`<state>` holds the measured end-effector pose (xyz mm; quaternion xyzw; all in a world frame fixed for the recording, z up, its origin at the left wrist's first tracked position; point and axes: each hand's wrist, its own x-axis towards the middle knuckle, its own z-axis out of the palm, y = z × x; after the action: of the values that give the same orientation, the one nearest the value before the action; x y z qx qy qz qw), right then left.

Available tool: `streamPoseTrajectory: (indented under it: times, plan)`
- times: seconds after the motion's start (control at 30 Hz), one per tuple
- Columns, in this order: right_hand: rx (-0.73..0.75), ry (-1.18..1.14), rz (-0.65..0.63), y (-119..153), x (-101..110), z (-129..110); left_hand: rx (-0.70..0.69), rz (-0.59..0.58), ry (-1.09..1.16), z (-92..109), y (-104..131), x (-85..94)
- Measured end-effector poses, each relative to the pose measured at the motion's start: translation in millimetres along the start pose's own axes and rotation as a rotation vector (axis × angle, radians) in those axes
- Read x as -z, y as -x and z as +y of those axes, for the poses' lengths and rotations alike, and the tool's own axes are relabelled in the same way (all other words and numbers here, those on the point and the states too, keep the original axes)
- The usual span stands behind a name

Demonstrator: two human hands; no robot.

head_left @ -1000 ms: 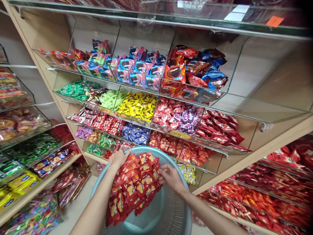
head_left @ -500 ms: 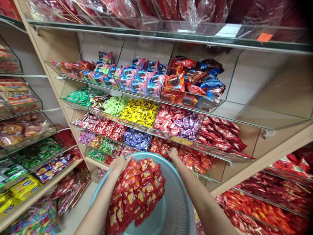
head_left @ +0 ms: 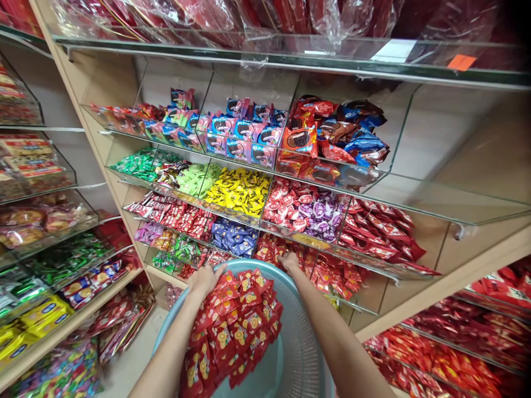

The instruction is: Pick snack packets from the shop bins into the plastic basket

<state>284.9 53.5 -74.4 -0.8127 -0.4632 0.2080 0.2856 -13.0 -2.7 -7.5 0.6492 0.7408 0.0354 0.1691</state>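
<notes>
Glass-fronted shelves (head_left: 435, 190), stocked with wrapped sweets, fill the wall ahead. Fingers of the right hand (head_left: 289, 261) are bent down at a compartment of red packets (head_left: 265, 249) just past the basket's far edge; their tips are hidden, so I cannot tell whether they pinch one. At the upper left of the rim sits the left hand (head_left: 203, 283), its thumb apart from the fingers — how firmly these close on the edge I cannot tell. Just below it, a heap of red packets with orange prints (head_left: 236, 326) lies in the blue-green basket (head_left: 290, 331), mostly against the left side. Beyond the rim, dark blue packets (head_left: 234, 236) lie left of the right hand, with yellow sweets (head_left: 238, 190) on the tier above. Purple-wrapped sweets (head_left: 326, 213) lie up to the right, and blue-and-pink cookie packs (head_left: 244, 131) are higher up. Farther left, yellow packs (head_left: 43, 316) rest on neighbouring shelving.
</notes>
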Motion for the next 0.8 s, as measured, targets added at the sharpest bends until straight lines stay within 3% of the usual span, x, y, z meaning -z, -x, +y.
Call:
streamPoseTrajectory:
  times: [0.2, 0.43, 0.5, 0.6, 0.7, 0.8]
  plan:
    - [-0.008, -0.133, 0.073, 10, 12, -10, -0.002, 0.002, 0.013, -2, -2, -1.8]
    - [0.135, -0.365, 0.074, 49, 54, -20, 0.011, -0.014, 0.029, -1, -4, -1.4]
    - [0.206, -0.518, 0.019, 73, 67, -23, 0.011, -0.014, 0.028, -1, -3, -0.6]
    - [0.255, -0.728, -0.175, 113, 80, -26, 0.003, -0.023, 0.026, -1, -2, 0.2]
    - [0.264, -0.688, -0.336, 144, 81, -22, -0.003, -0.030, 0.027, -1, -2, 0.2]
    - [0.262, -0.539, -0.397, 161, 75, -12, -0.001, -0.023, 0.026, -1, -3, -1.0]
